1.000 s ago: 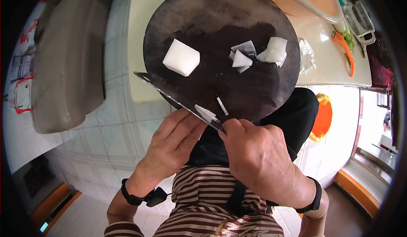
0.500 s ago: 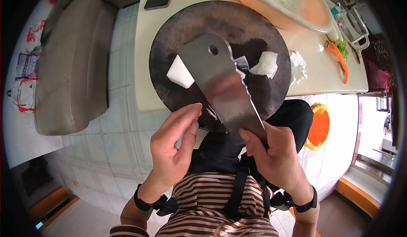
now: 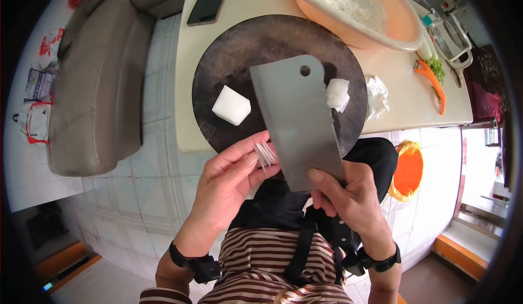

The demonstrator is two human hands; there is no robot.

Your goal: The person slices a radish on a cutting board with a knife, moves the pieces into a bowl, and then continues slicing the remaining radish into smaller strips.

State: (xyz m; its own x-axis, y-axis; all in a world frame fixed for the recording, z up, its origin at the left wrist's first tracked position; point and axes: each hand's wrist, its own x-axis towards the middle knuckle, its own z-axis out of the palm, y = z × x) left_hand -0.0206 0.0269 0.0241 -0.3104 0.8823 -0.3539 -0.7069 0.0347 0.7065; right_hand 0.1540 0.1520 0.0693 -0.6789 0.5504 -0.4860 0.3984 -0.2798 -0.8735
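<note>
My right hand (image 3: 346,195) grips a wide metal cleaver (image 3: 299,119) by its handle end, the blade pointing away over the round dark chopping board (image 3: 283,34). My left hand (image 3: 234,179) pinches a small bunch of thin white shreds (image 3: 265,155) beside the blade's left edge. On the board's left side lies a white chunk (image 3: 231,106). Another white piece (image 3: 338,94) rests on the right, just beyond the cleaver. The cleaver hides the middle of the board.
A peach basin (image 3: 354,40) of white shreds (image 3: 348,7) stands at the back right. A black phone (image 3: 208,4), crumpled wrapping (image 3: 377,97) and an orange peeler (image 3: 431,83) lie on the table (image 3: 188,86). An orange-lined bin (image 3: 408,170) is on the floor at right.
My left hand has moved right and now holds white shreds. The cleaver has shifted right and turned flatter to the view, uncovering more of the left chunk. The whole view has shifted slightly.
</note>
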